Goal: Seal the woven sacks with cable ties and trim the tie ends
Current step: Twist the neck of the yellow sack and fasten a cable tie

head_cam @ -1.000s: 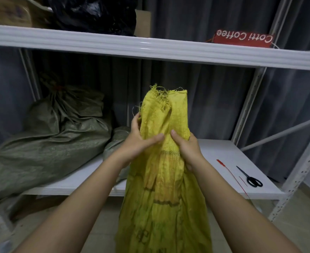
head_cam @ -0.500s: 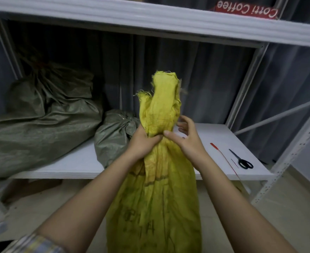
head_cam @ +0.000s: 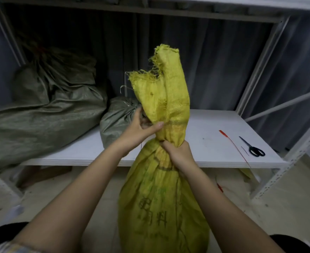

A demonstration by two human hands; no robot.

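Standing upright at centre frame, in front of a white shelf (head_cam: 214, 143): a filled yellow woven sack (head_cam: 161, 207), its gathered neck rising toward 12 o'clock and ending in a frayed mouth. At 9 o'clock on the shelf, slumped: a large grey-green sack (head_cam: 41, 114); just beside the yellow neck at 10 o'clock, a smaller grey-green sack (head_cam: 117, 117), apparently already tied off. Step in hand, by the look of it: bunching and twisting the neck tight before any tie goes on; no tie visible around it yet.

Left hand (head_cam: 141, 127) at 10 o'clock of the neck, thumb pressed across the fabric, fingers wrapped behind the bunch. Right hand (head_cam: 176, 150) directly below, at 6 o'clock of the left, fist clamped round the narrowest part of the neck, forearm reaching up from 5 o'clock. Both arms extended, elbows low.

At 3 o'clock on the shelf, well apart from the sack: a red cable tie (head_cam: 230, 141) lying diagonally, its tail overhanging the front edge, and just beyond it black-handled scissors (head_cam: 252, 147).

Next move likely calls for one hand holding the twist alone while the other reaches toward 3 o'clock for the tie; risk of the neck springing loose on release.
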